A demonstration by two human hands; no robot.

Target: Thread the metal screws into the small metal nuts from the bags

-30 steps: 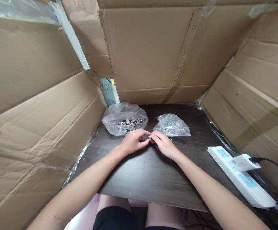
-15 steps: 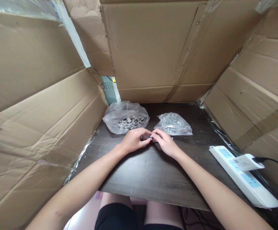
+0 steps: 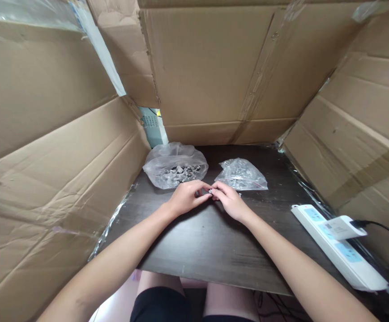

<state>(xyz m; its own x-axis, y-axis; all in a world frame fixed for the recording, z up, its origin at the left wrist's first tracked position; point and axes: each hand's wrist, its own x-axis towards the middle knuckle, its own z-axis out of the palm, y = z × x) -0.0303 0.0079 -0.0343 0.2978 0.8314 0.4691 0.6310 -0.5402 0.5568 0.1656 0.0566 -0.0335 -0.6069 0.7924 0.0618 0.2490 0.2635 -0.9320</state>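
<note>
My left hand (image 3: 185,197) and my right hand (image 3: 229,200) meet fingertip to fingertip over the dark wooden table (image 3: 214,241). Both pinch a small metal part (image 3: 210,191) between them. Just behind the left hand lies an open clear plastic bag of small metal parts (image 3: 175,169). Behind the right hand lies a pile of small clear zip bags (image 3: 242,174) with red seal lines.
Cardboard walls (image 3: 56,147) close in the table on the left, back and right. A white power strip (image 3: 338,246) with a black cable lies at the right edge. My knees show below the table's front edge.
</note>
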